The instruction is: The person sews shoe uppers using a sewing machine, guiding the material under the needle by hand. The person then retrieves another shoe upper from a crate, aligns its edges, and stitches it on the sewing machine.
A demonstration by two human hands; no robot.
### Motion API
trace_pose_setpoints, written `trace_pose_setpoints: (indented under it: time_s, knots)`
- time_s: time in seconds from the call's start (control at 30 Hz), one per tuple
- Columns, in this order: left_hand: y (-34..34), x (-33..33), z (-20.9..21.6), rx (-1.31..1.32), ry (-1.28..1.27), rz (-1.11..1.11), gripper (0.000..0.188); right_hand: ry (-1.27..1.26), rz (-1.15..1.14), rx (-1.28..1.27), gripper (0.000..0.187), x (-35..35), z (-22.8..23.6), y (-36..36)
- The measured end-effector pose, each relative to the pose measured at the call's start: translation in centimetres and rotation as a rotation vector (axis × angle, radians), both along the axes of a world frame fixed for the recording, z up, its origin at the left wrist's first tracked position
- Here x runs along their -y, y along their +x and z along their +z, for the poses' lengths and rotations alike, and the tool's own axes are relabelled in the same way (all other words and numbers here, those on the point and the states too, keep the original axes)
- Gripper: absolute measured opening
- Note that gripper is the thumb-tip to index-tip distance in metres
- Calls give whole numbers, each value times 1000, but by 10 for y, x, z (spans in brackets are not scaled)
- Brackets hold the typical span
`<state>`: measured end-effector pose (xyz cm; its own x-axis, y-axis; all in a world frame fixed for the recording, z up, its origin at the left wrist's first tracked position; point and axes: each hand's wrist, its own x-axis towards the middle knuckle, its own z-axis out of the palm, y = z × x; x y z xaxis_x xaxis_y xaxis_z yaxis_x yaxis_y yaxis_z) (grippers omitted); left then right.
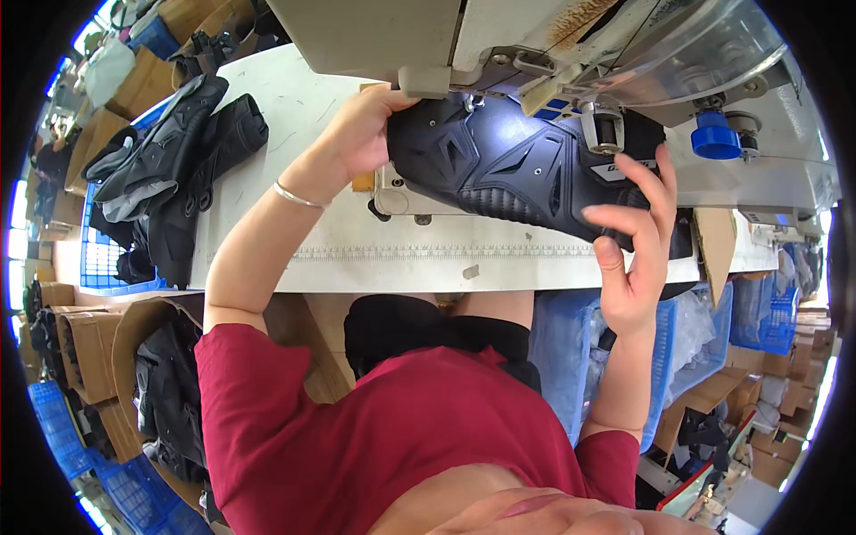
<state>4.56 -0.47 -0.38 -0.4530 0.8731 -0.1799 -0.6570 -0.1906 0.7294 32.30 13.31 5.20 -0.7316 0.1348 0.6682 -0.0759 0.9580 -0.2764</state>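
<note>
A black moulded protective guard [513, 165], shaped like a knee or shin guard, lies under the head of a sewing machine [383, 40], lit by a bright lamp spot. Its shell has angular cut-outs, small rivets and a ribbed middle. At its left end my left hand [361, 134] is closed on the edge; some of those fingertips are hidden behind the machine and the guard. My right hand [637, 232] holds the right end with bent fingers over the shell and the thumb at the near edge. The needle area is hidden by the machine's parts.
More black and grey guards [169, 152] are heaped on the left of the white table [401, 263], partly over a blue basket [107, 254]. A blue knob [716, 138] hangs at the machine's right. Blue crates [562, 343] and a cardboard box [134, 334] stand below the table edge.
</note>
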Motion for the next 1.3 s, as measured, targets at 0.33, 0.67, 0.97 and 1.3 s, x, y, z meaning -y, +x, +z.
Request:
trace_pose_setpoints:
  time_s: [0.33, 0.67, 0.97, 1.3]
  knots:
    - [40, 13, 1, -46, -45, 209, 29, -589, 44, -74, 30, -37, -5, -22]
    - [42, 5, -13, -35, 20, 271, 26, -692, 80, -95, 29, -40, -10, -24]
    - [60, 0, -21, -84, 117, 413, 20, -940, 243, -145, 17, -78, -20, -37]
    - [65, -4, -14, 16, 152, 454, 19, -1005, 166, -148, 12, -93, -21, -48]
